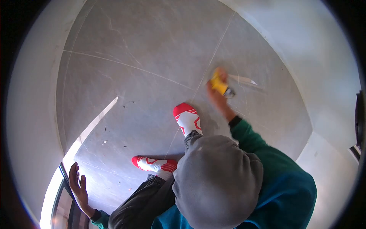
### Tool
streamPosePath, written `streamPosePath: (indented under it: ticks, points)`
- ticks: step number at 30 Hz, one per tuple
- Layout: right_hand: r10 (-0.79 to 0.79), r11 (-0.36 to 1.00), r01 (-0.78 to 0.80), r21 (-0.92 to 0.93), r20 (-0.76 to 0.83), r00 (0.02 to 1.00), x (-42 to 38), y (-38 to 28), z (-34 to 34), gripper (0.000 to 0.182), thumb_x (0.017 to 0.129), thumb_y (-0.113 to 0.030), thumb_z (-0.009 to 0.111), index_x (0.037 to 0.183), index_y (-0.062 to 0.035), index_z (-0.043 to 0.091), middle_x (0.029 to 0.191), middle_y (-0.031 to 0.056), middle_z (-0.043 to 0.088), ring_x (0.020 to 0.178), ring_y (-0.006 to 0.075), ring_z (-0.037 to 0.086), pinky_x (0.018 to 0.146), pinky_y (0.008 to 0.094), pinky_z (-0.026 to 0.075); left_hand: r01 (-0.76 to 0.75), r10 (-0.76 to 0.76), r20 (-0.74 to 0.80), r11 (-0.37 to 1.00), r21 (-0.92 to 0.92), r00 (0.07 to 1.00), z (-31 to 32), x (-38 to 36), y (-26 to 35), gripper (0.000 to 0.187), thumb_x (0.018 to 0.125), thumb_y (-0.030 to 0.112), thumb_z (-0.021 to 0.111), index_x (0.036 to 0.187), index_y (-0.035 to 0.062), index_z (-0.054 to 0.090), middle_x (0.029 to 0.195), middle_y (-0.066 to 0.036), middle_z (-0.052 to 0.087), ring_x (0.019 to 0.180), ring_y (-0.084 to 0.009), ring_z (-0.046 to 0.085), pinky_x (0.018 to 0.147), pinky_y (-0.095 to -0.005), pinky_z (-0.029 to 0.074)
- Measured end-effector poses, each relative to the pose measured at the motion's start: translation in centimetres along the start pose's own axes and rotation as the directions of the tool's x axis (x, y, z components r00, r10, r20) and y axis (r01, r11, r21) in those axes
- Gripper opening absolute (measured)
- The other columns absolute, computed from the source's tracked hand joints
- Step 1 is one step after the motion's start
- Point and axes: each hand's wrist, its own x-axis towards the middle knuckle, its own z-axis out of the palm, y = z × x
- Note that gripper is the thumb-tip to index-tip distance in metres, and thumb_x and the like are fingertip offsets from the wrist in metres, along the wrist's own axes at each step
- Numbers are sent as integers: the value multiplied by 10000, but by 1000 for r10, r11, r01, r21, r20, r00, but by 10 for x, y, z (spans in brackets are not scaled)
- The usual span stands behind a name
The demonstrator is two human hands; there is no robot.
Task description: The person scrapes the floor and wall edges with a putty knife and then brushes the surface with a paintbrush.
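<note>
My right hand (219,94) is wrapped round a yellow hand tool (218,82) with a dark and silvery end, held low over the grey tiled floor (145,42). Motion blurs both, and I cannot tell the tool's exact kind. Beside it on the floor is a narrow pale pointed strip (244,80). At the lower left, my left hand (79,189) is raised with fingers stretched and thumb apart, near a dark-framed glass door (63,206).
My feet in red-and-white socks (187,117) are on the tiles, and my grey-clad knee (219,181) fills the lower middle. Small dark bits of debris (105,142) lie to the left. White walls (324,57) curve round both sides. A bright strip of light crosses the floor at left.
</note>
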Motion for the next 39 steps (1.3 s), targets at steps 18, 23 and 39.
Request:
streamPosePath:
  ticks: [18, 23, 39]
  points:
    - [-298, 860, 22, 509, 467, 833, 61, -44, -44, 524, 793, -139, 633, 1281, -69, 453, 1109, 165, 574, 994, 283, 587, 825, 323, 485, 30, -30, 1, 1000, 1, 1000, -2, 0, -6, 537, 853, 319, 577, 1335, 143, 420, 1346, -106, 452, 1259, -303, 405, 1042, -511, 286]
    - [-315, 920, 345, 184, 873, 373, 6, 24, -103, 561, 764, -146, 641, 1293, -198, 460, 850, 95, 564, 721, 264, 598, 633, 327, 506, 120, -122, 7, 981, 153, 992, -6, -10, -10, 513, 859, 269, 572, 1337, 158, 421, 1357, -102, 441, 1275, -299, 385, 1049, -514, 276]
    - [-490, 870, 317, 379, 576, 655, 100, -41, -51, 420, 804, -93, 628, 1213, -108, 532, 993, 120, 627, 878, 283, 622, 784, 358, 510, 95, -95, -28, 996, 0, 995, -3, -8, 16, 508, 793, 151, 629, 1274, 72, 483, 1274, -131, 516, 1188, -284, 474, 1003, -438, 353]
